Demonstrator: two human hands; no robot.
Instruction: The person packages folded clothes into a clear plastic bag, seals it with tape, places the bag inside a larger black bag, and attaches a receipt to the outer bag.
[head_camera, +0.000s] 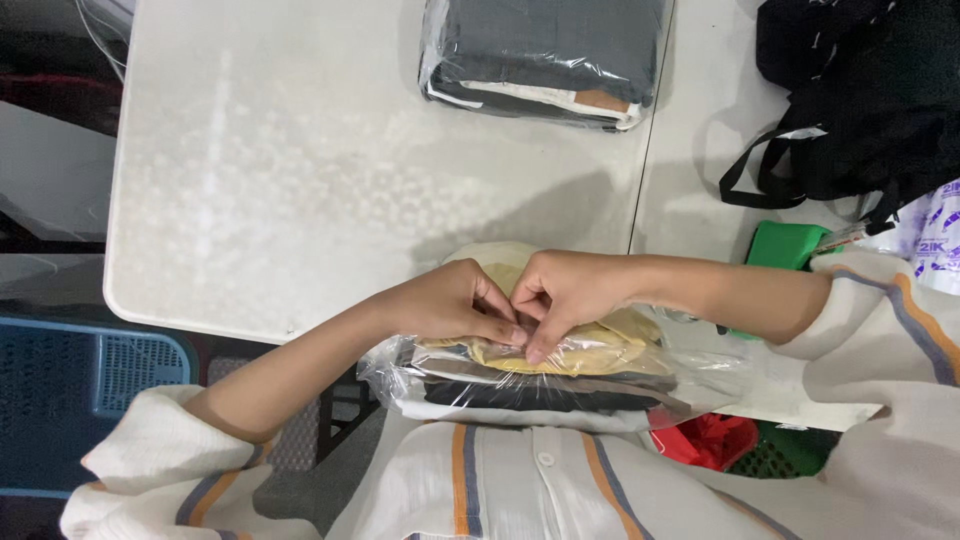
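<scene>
A clear plastic bag (520, 390) holding a stack of folded clothes, yellow on top with dark and white layers below, lies at the near edge of the white table (300, 200), against my striped shirt. My left hand (450, 300) and my right hand (565, 295) meet over its top. Both pinch the plastic film at the bag's upper face, fingertips touching each other. A second clear bag (545, 55) of folded grey, white and tan clothes lies flat at the table's far side, apart from both hands.
A black bag with straps (850, 90) sits at the far right on the table. A green object (785, 245) and a printed plastic bag (935, 235) lie by my right forearm. A blue crate (70, 400) stands on the floor at left; red plastic (705, 440) shows below.
</scene>
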